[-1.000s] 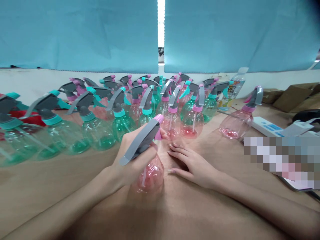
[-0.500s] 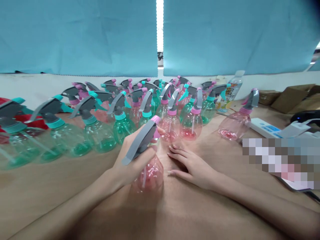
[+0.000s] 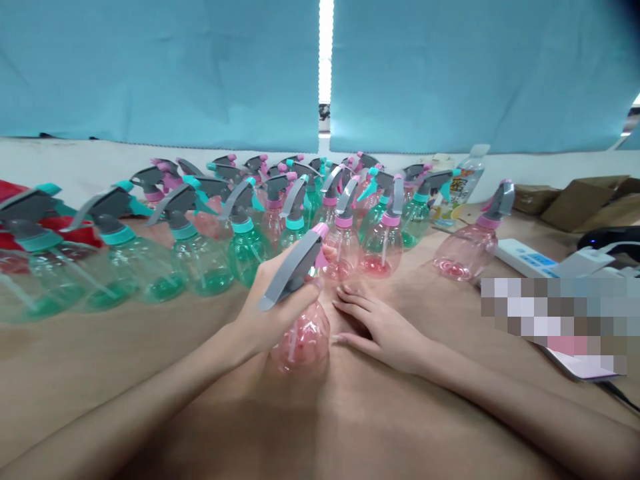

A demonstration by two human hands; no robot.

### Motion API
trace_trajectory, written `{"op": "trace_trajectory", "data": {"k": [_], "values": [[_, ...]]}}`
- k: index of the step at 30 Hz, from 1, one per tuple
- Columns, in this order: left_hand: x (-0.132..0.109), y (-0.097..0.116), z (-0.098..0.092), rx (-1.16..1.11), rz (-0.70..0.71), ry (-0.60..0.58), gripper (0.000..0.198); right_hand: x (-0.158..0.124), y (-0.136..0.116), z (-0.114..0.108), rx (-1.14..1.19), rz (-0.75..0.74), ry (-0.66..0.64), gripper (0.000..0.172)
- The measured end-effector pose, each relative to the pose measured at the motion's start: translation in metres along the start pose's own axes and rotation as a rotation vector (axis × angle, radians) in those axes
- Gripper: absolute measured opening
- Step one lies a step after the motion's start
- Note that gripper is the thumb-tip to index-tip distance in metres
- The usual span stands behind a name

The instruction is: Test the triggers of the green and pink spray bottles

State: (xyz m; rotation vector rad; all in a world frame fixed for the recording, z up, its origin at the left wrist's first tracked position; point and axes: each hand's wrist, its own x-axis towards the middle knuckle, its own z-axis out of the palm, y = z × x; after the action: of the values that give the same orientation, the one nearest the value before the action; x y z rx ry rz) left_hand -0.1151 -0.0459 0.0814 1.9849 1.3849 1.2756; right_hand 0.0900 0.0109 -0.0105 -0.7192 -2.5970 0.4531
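My left hand (image 3: 273,297) is wrapped round the neck of a clear pink spray bottle (image 3: 305,340), its grey and pink trigger head showing above the fingers. The bottle's base is on or just above the wooden table (image 3: 395,427); I cannot tell which. To its right, my right hand (image 3: 377,327) rests on the table with fingers stretched out, holding nothing. Beyond my hands stand more pink spray bottles (image 3: 381,250) and green spray bottles (image 3: 251,253), with grey heads and pink or turquoise collars.
A row of green spray bottles (image 3: 120,270) spans the left, with red material (image 3: 83,237) behind. At the right are a lone pink spray bottle (image 3: 465,250), a white power strip (image 3: 525,257) and a partly blurred flat device (image 3: 585,363). Brown boxes (image 3: 580,200) stand farther back.
The view has shifted slightly. The held spray bottle and my left hand sit a little farther right and higher in the picture, nearer my right hand, which stays on the table.
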Motion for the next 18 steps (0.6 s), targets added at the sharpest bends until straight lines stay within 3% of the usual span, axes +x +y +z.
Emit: {"op": "trace_trajectory", "data": {"k": [6,18], "values": [[0.007,0.007,0.010,-0.044,-0.024,0.051,0.010,-0.002,0.002,-0.004,-0.056,-0.053,-0.016,0.058],[0.015,0.016,0.019,-0.090,-0.003,-0.012,0.006,-0.013,0.012,-0.009,-0.029,0.024,0.033,0.054]]}}
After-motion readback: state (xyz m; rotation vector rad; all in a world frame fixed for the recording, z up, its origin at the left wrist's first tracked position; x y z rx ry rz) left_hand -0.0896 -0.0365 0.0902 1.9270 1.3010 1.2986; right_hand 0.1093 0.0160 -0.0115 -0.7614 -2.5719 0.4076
